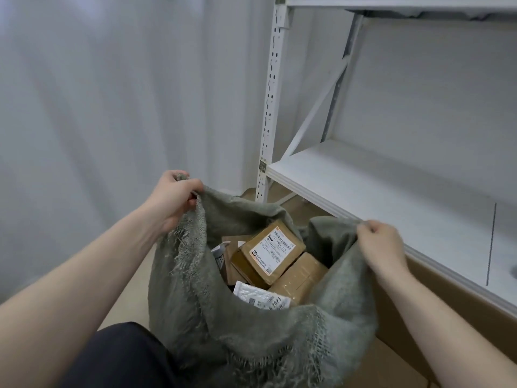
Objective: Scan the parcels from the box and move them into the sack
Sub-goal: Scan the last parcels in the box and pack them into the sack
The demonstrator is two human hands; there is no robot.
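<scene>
A grey-green woven sack (251,326) stands open in front of me, its mouth spread wide. My left hand (173,196) grips the rim at the upper left. My right hand (382,245) pinches the rim at the right. Inside lie several parcels: a brown carton with a white shipping label (272,252) on top, a taped brown carton (300,278) under it at the right, and a white padded mailer (260,298) at the front. The large cardboard box (425,301) stands at the right, behind my right forearm; its inside is hidden.
A white metal shelving unit (391,191) rises at the right, its low shelf just beyond the sack. A white curtain (112,107) hangs at the left and back. My dark-clothed knee (120,357) is at the bottom left. Tan floor shows around the sack.
</scene>
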